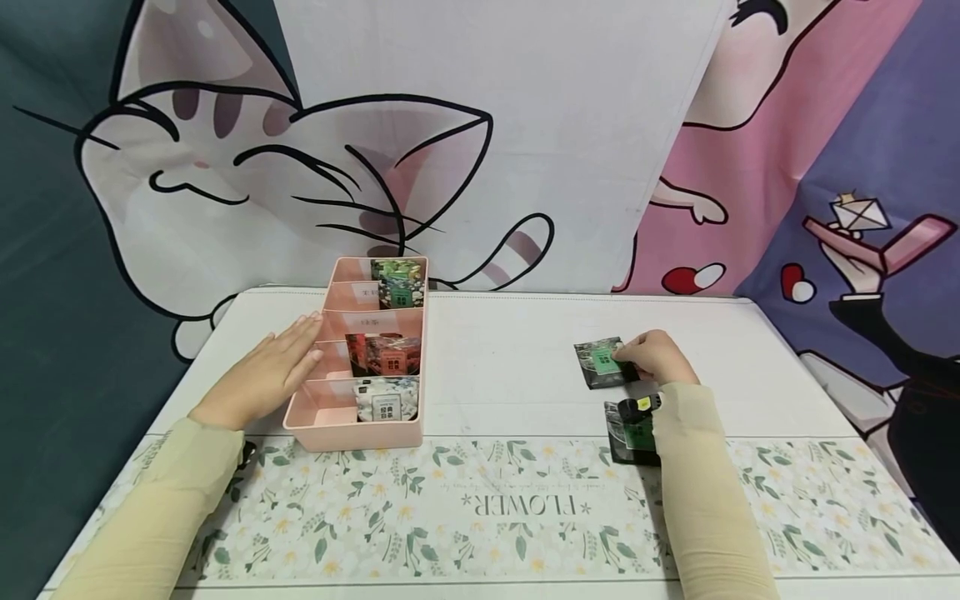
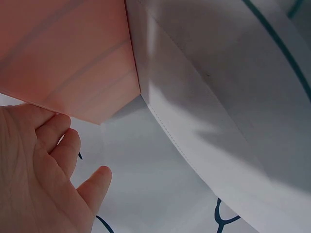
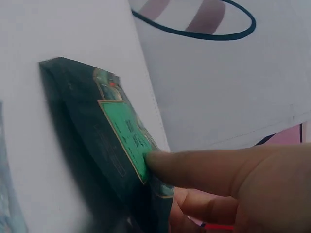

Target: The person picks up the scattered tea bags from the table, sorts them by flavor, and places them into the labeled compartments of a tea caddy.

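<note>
My right hand (image 1: pixel 660 357) pinches a black tea sachet (image 1: pixel 592 364) with a green label by its right edge, thumb on the front. In the right wrist view the sachet (image 3: pixel 82 97) is tilted, and the thumb presses on its green label. A second black sachet (image 1: pixel 633 454) lies on the table just below, partly hidden by the right wrist. My left hand (image 1: pixel 258 375) has its fingers extended against the left side of a pink divided box (image 1: pixel 352 437). In the left wrist view the fingertips of the left hand (image 2: pixel 43 160) touch the edge of the box (image 2: pixel 87 63).
Inside the box, a green sachet (image 1: pixel 401 283) stands at the back, red sachets (image 1: pixel 382 354) in the middle and a white sachet (image 1: pixel 387 400) at the front. A floral cloth (image 1: pixel 525 550) covers the table's near part. A cat-print curtain (image 1: pixel 525 167) hangs behind.
</note>
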A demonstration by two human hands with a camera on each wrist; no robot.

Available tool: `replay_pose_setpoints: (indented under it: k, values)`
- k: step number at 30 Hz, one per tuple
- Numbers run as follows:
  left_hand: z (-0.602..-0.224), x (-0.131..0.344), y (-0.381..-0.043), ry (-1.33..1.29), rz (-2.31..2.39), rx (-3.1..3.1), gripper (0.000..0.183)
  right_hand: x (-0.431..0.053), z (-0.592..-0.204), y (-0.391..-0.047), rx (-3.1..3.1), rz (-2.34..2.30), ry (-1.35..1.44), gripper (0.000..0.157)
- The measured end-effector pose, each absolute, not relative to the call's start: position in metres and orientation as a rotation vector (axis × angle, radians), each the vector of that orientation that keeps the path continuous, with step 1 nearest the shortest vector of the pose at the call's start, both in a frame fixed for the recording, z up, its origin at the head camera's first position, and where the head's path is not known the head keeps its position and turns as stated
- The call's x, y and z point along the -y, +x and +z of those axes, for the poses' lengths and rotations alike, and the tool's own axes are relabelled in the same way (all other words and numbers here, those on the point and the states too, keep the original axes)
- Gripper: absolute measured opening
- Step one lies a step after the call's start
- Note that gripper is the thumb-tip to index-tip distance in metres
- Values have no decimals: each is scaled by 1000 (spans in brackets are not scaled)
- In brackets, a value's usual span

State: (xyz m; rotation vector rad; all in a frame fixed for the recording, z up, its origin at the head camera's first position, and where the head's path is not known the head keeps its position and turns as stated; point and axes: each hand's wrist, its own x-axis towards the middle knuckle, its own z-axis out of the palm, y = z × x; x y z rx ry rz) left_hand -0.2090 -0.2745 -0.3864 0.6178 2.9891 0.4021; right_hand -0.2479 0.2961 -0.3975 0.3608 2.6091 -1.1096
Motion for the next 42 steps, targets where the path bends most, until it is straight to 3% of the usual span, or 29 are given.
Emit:
replay_pose_setpoints:
  k: [25, 42]
  values:
    - [-383, 272, -209, 613, 383, -2980, 67, -266, -389, -255, -2451, -1597, 318, 28]
    - [-382, 272, -208, 609, 363, -2984, 67, -210, -388, -263, -2482, -1758, 274, 15]
